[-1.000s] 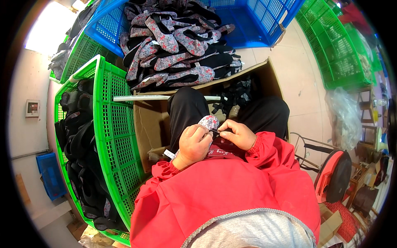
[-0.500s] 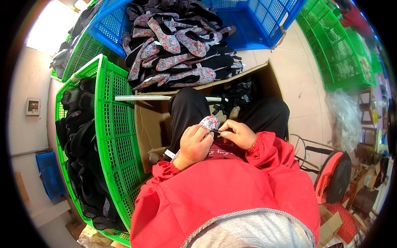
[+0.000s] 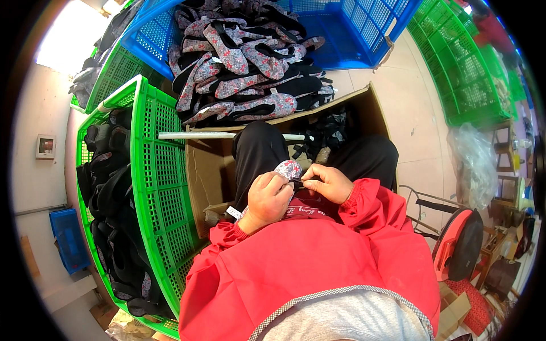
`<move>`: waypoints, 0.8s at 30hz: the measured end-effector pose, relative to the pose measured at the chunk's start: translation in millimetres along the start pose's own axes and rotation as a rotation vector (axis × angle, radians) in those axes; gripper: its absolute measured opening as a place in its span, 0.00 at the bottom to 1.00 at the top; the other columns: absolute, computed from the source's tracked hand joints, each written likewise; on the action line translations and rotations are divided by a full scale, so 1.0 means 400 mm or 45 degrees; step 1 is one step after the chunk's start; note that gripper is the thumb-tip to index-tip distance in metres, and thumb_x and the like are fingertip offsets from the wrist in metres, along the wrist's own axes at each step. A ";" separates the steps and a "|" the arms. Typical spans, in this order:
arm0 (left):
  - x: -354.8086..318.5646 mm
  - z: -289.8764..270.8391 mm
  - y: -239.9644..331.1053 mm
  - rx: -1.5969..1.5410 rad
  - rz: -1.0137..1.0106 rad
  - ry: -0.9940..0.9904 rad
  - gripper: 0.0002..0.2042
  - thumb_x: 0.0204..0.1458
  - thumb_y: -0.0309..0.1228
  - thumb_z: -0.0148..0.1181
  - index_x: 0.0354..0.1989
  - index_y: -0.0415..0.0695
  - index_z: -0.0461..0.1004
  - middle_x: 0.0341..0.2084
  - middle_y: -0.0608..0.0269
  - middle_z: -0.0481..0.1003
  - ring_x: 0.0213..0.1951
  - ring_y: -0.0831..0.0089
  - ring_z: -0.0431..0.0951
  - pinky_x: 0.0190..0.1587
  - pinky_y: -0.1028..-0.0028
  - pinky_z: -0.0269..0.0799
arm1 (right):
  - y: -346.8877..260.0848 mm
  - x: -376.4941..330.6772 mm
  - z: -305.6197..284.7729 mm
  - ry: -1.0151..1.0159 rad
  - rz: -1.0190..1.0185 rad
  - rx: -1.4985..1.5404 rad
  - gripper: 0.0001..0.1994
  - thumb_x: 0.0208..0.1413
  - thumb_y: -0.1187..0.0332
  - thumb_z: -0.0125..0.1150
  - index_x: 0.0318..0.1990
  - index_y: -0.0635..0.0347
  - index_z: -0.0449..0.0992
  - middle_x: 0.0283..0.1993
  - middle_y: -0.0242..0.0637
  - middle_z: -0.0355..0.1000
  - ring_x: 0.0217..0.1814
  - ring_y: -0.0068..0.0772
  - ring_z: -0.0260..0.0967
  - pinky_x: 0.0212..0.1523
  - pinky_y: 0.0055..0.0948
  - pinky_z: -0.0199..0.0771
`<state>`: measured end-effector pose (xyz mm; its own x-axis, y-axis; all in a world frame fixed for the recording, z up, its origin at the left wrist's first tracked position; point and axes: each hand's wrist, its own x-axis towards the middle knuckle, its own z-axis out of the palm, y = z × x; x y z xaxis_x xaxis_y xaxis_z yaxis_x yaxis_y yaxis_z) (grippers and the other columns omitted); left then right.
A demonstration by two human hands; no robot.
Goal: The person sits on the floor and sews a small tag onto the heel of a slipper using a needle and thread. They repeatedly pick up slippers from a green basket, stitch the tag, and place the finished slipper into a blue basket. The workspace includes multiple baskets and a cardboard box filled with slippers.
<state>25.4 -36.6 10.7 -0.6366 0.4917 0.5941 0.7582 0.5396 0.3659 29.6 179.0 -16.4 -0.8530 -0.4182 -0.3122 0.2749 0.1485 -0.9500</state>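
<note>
A floral fabric shoe [image 3: 289,168] in grey, white and red lies in my lap between both hands. My left hand [image 3: 264,200] is closed around its side, and its palm covers most of the shoe. A white tag [image 3: 234,212] sticks out beside that wrist. The fingers of my right hand [image 3: 329,183] pinch the shoe's dark edge near the toe. Whether a small tool is in that pinch cannot be made out.
A large heap of floral shoes [image 3: 244,85] lies beyond my knees by a blue crate [image 3: 372,34]. Below my legs stands a cardboard box [image 3: 210,170] with black scraps, a white rod [image 3: 196,135] across it. A green crate [image 3: 162,187] of dark shoes stands left.
My right fingers have shifted very slightly at the dark edge of the shoe. Both hands otherwise keep their places.
</note>
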 end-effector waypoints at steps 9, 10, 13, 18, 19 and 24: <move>0.000 -0.001 -0.001 -0.005 -0.009 -0.017 0.07 0.33 0.20 0.66 0.23 0.41 0.75 0.27 0.62 0.73 0.33 0.63 0.77 0.35 0.68 0.74 | 0.001 0.002 -0.003 -0.001 0.004 0.001 0.06 0.61 0.68 0.61 0.38 0.60 0.74 0.26 0.33 0.74 0.27 0.22 0.71 0.32 0.26 0.69; 0.000 -0.001 0.000 -0.007 -0.009 -0.017 0.07 0.33 0.20 0.66 0.23 0.41 0.75 0.27 0.62 0.73 0.33 0.63 0.77 0.35 0.68 0.74 | 0.000 0.002 -0.003 0.001 0.003 0.000 0.06 0.61 0.68 0.61 0.38 0.60 0.74 0.26 0.32 0.74 0.27 0.22 0.71 0.32 0.26 0.69; 0.001 -0.002 0.001 -0.003 -0.010 -0.016 0.07 0.33 0.20 0.66 0.23 0.41 0.75 0.27 0.62 0.73 0.33 0.63 0.76 0.35 0.68 0.74 | 0.009 0.005 -0.002 0.013 0.025 0.009 0.05 0.61 0.68 0.60 0.38 0.60 0.74 0.26 0.31 0.73 0.26 0.20 0.70 0.31 0.24 0.69; 0.005 -0.005 0.003 -0.002 -0.008 -0.006 0.07 0.34 0.19 0.66 0.22 0.41 0.74 0.27 0.62 0.73 0.33 0.63 0.76 0.35 0.68 0.73 | 0.023 0.008 -0.001 0.130 -0.014 0.292 0.05 0.63 0.69 0.58 0.38 0.61 0.73 0.29 0.29 0.73 0.30 0.18 0.68 0.33 0.21 0.68; 0.004 -0.004 0.002 -0.003 -0.011 -0.005 0.07 0.34 0.19 0.65 0.22 0.41 0.74 0.27 0.62 0.72 0.33 0.63 0.76 0.35 0.68 0.73 | 0.031 0.008 -0.003 0.147 -0.019 0.390 0.05 0.64 0.69 0.57 0.38 0.61 0.72 0.30 0.29 0.73 0.31 0.18 0.68 0.34 0.20 0.68; -0.002 -0.001 -0.002 -0.004 -0.036 0.005 0.05 0.37 0.21 0.64 0.24 0.42 0.75 0.27 0.63 0.73 0.34 0.64 0.76 0.35 0.68 0.72 | 0.022 0.000 -0.014 0.178 0.099 0.460 0.06 0.64 0.68 0.57 0.41 0.61 0.71 0.31 0.28 0.73 0.33 0.16 0.68 0.34 0.19 0.68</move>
<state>25.2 -37.8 10.2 -0.6575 0.4734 0.5861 0.7401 0.5514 0.3849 29.6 185.2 -24.7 -0.8690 -0.2882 -0.4023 0.4581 -0.1609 -0.8742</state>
